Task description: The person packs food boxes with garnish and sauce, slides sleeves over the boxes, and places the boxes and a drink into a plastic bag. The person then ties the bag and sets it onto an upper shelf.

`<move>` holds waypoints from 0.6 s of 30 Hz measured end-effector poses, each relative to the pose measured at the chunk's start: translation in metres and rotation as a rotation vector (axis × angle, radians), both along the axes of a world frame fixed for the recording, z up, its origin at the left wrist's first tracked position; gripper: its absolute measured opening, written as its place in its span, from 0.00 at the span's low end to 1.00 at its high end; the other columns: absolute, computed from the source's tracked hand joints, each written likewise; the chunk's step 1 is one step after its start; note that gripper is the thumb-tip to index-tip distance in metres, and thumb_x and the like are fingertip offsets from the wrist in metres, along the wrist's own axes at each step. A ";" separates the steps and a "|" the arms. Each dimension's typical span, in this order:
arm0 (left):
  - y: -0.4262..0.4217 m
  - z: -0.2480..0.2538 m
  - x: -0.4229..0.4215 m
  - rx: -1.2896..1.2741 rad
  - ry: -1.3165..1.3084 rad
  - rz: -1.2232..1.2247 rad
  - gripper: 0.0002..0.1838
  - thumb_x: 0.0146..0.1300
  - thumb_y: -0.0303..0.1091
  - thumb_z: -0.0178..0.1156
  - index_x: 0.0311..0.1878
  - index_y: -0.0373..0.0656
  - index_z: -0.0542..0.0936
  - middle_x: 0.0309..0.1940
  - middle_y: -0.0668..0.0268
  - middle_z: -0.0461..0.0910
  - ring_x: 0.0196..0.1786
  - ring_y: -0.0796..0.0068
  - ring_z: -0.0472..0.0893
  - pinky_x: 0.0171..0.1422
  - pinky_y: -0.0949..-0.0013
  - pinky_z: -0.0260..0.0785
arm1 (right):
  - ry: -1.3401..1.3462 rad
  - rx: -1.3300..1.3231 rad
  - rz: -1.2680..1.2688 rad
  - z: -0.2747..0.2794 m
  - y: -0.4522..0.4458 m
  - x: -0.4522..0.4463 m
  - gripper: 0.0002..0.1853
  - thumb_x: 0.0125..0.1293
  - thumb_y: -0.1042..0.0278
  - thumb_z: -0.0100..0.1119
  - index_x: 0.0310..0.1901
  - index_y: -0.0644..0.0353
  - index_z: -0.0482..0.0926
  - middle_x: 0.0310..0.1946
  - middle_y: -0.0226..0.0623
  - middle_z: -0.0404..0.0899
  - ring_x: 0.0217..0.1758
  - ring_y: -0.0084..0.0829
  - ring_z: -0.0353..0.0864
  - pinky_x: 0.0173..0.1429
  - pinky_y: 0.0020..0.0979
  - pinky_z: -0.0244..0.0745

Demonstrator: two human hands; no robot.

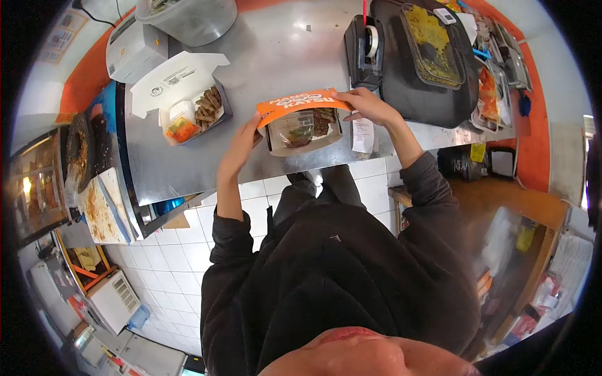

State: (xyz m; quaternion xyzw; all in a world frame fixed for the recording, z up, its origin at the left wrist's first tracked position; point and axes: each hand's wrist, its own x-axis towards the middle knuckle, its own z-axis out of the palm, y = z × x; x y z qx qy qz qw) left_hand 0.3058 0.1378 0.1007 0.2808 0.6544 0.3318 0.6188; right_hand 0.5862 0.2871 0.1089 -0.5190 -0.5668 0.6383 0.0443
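At the far left, well out from the left hand, a stained cutting board lies at the end of the metal table. Beyond the left hand and to its left stands a white carton, with a clear plastic tub just to the right of it. Closer to that hand is an open meal box, its lid folded back; it holds brown sliced pieces, orange-red food and something white.

The left hand grips the left edge of an orange lid printed in white, thumb uppermost. The lid bows upward between the two hands, over the far side of a second meal box. Between the hands, this box shows a clear packet with something green in it, and more brown slices to the right.

The right hand, apart from the left, pinches the lid's right end. Just below its fingers a printed slip lies near the table edge. Beyond the right hand stands a black tape dispenser; farther right, a clear container of yellow crumbs sits on a dark board.
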 end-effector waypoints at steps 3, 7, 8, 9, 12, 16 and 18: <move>-0.005 0.005 0.010 0.129 0.007 0.064 0.36 0.70 0.59 0.46 0.62 0.32 0.71 0.56 0.57 0.74 0.59 0.70 0.71 0.62 0.64 0.63 | 0.098 -0.031 -0.088 0.002 -0.004 0.001 0.34 0.62 0.44 0.59 0.44 0.79 0.76 0.37 0.44 0.79 0.40 0.27 0.81 0.42 0.30 0.83; -0.003 0.009 0.014 0.125 0.009 0.088 0.34 0.71 0.56 0.45 0.60 0.30 0.72 0.56 0.53 0.73 0.61 0.64 0.70 0.64 0.61 0.63 | 0.147 -0.126 -0.057 -0.010 -0.004 0.007 0.29 0.69 0.49 0.51 0.51 0.75 0.74 0.43 0.41 0.74 0.45 0.30 0.77 0.49 0.33 0.78; -0.001 0.001 0.009 0.171 0.222 -0.068 0.33 0.71 0.54 0.44 0.62 0.30 0.71 0.57 0.50 0.72 0.61 0.58 0.70 0.66 0.61 0.61 | 0.112 -0.139 -0.011 -0.010 -0.008 0.005 0.27 0.72 0.51 0.47 0.56 0.72 0.71 0.51 0.43 0.71 0.52 0.34 0.74 0.55 0.35 0.74; 0.000 -0.009 0.006 0.218 0.435 -0.225 0.32 0.72 0.52 0.43 0.63 0.30 0.69 0.58 0.48 0.71 0.62 0.53 0.70 0.68 0.60 0.59 | 0.113 -0.139 -0.009 -0.023 -0.014 0.004 0.27 0.72 0.51 0.47 0.56 0.72 0.71 0.51 0.43 0.71 0.52 0.34 0.74 0.55 0.35 0.74; -0.001 -0.054 0.043 0.174 0.725 -0.089 0.32 0.72 0.50 0.40 0.69 0.34 0.62 0.64 0.44 0.63 0.67 0.46 0.64 0.72 0.55 0.52 | -0.170 0.550 0.112 -0.072 -0.048 -0.007 0.22 0.73 0.60 0.44 0.56 0.71 0.72 0.49 0.54 0.71 0.52 0.45 0.72 0.60 0.40 0.67; 0.002 -0.053 0.036 0.634 1.220 -0.138 0.34 0.70 0.54 0.41 0.73 0.43 0.56 0.68 0.44 0.57 0.69 0.46 0.60 0.74 0.49 0.47 | -0.206 0.913 0.004 -0.052 -0.062 -0.010 0.31 0.72 0.58 0.46 0.71 0.63 0.54 0.66 0.57 0.55 0.68 0.50 0.58 0.71 0.43 0.55; 0.013 -0.028 0.021 0.900 1.382 -0.735 0.41 0.63 0.64 0.47 0.75 0.52 0.54 0.67 0.43 0.57 0.70 0.45 0.58 0.75 0.46 0.44 | -0.189 1.234 0.615 -0.043 -0.054 -0.002 0.38 0.67 0.53 0.52 0.73 0.61 0.50 0.72 0.54 0.47 0.76 0.48 0.46 0.77 0.44 0.46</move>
